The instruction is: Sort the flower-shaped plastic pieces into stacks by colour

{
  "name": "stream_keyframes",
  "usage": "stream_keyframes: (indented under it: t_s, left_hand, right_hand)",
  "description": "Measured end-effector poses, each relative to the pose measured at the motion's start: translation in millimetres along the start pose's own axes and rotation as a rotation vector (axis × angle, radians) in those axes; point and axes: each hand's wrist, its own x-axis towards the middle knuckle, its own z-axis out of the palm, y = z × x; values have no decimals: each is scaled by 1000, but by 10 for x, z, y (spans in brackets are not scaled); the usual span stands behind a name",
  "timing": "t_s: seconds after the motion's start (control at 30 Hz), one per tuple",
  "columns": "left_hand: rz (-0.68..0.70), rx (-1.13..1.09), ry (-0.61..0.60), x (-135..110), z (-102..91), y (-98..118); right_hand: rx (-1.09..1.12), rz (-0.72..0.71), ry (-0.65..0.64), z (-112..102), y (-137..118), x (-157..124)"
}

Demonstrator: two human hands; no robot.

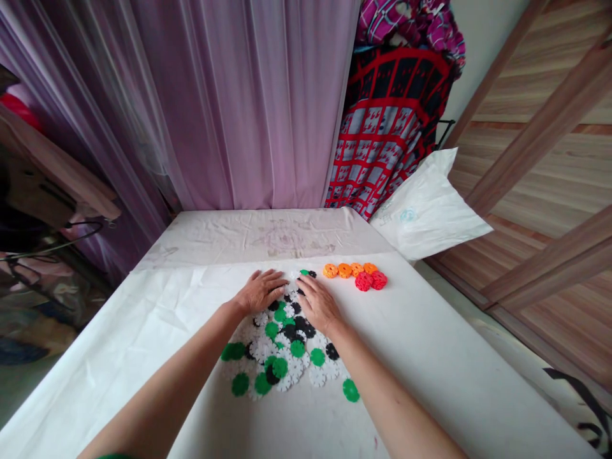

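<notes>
A heap of flat, flower-shaped plastic discs (282, 354) in green, white and black lies on the white-covered table (430, 357). My left hand (261, 290) lies palm down on the far left part of the heap, fingers spread. My right hand (318, 303) rests flat on the far right part, fingers stretched toward a few discs at the heap's far edge. Neither hand grips anything. Set apart to the right are three orange discs (349, 269) in a row and two red discs (370, 280) beside them.
A lone green disc (350, 390) lies near my right forearm. Purple curtains (229, 102) hang behind the table. A red patterned cloth (387, 134) and a white plastic bag (425, 210) sit at the back right. Wooden panels (549, 159) stand on the right.
</notes>
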Motion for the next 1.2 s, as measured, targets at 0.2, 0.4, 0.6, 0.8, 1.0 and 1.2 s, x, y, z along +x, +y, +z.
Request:
stream_keyframes:
  t_s: [0.2,0.4,0.6,0.8,1.0,1.2]
  left_hand:
    - [-28,41,56,-617,60,96]
    - [-12,125,128,-1314,335,458]
    - [-39,175,202,-1544,513,605]
    - [-104,136,170,-1377,456,635]
    - [-196,136,222,-1199,382,526]
    - [-329,169,365,-1138,293,552]
  right_hand:
    - [-41,145,-17,86,-87,241]
    - [157,15,-58,-59,-153,128]
    - [-32,-21,-69,-389,-44,-1032]
    - [-122,-135,-273,-362,-253,-1178]
    - [-90,-136,-262,-155,-378,-481]
    - [-4,6,64,-108,-267,-397]
